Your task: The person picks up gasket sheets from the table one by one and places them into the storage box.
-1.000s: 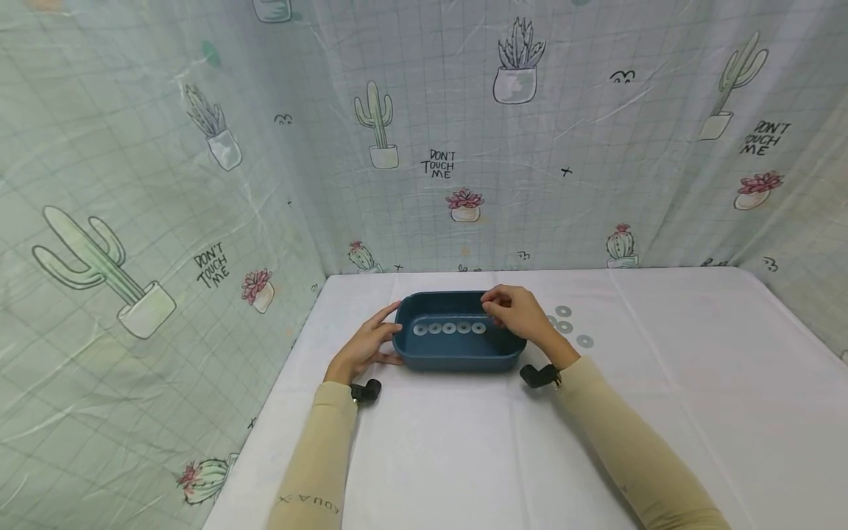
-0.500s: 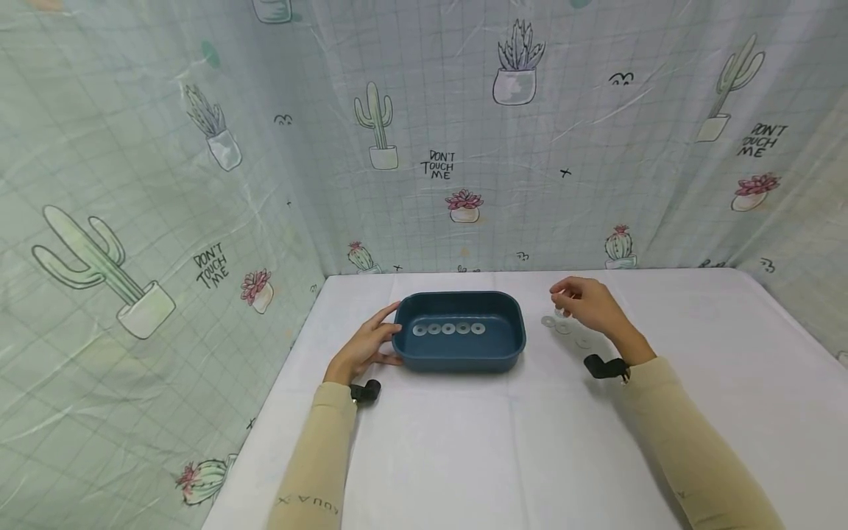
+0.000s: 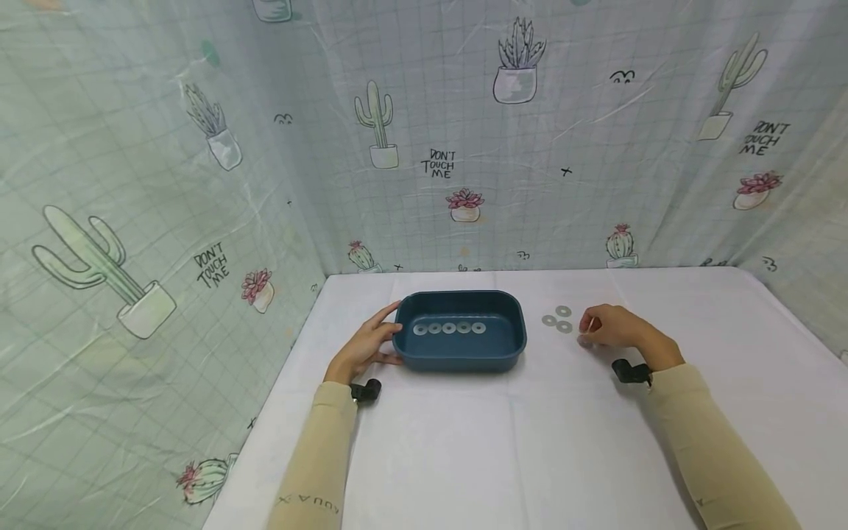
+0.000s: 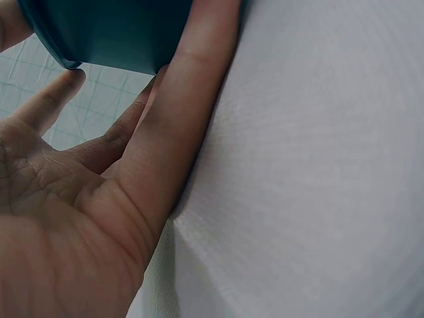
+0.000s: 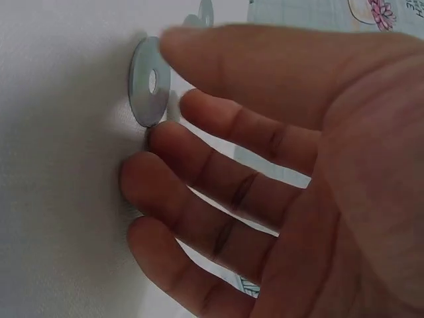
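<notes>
At the left end of a dark blue tray (image 3: 460,362), my left hand (image 3: 361,350) holds on, its fingers spread about the end wall; in the left wrist view fingers touch the wall (image 4: 119,33) and one finger lies along the table. A row of several flat grey washers (image 3: 449,328) lies on the tray floor. To the tray's right, my right hand (image 3: 612,327) is down at a single washer (image 5: 149,83) lying on the table. The thumb tip overlaps that washer's edge, with a fingertip at its opposite edge; the other fingers curve loosely near the cloth.
Three more washers (image 3: 563,326) lie between the tray and my right hand. White cloth covers the table (image 3: 450,449), and a curtain (image 3: 424,235) printed with cacti hangs behind and to the left.
My right hand has moved from over the tray, past the group of washers, rightward and down to the separate washer. The left hand and tray stay put.
</notes>
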### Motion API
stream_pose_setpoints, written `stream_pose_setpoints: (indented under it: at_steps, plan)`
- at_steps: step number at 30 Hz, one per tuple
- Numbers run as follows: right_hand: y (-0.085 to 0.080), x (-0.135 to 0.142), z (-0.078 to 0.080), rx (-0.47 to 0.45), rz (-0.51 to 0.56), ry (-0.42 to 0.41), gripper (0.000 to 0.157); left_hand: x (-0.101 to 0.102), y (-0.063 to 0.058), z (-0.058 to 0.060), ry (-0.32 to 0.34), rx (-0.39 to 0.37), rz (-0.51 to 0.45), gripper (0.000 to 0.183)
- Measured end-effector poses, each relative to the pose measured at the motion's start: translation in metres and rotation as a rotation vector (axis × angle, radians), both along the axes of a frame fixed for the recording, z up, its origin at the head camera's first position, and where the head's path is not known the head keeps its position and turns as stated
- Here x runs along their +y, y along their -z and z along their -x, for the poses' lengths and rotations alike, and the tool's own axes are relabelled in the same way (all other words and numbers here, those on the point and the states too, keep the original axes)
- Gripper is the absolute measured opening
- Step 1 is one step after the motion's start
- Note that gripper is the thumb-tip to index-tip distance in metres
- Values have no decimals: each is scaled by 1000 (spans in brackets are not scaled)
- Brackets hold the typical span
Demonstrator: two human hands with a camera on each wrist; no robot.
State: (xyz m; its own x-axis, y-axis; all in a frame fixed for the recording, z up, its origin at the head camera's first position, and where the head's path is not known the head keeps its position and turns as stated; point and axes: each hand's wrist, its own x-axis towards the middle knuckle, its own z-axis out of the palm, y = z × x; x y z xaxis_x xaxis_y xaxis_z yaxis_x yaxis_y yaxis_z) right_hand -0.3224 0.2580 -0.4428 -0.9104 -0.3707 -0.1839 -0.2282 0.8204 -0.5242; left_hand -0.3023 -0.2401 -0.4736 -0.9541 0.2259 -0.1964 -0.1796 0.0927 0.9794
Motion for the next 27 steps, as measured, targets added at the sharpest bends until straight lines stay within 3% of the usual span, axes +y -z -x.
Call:
stream_pose_setpoints:
  at_steps: [21,27]
  plan:
    - [5,-5,-1,-75,-58,73,25,0,0,1,-3,-10,2,60]
    - [6,-5,-1,-59,-71,67,26,0,0,1,-6,-12,-1,60]
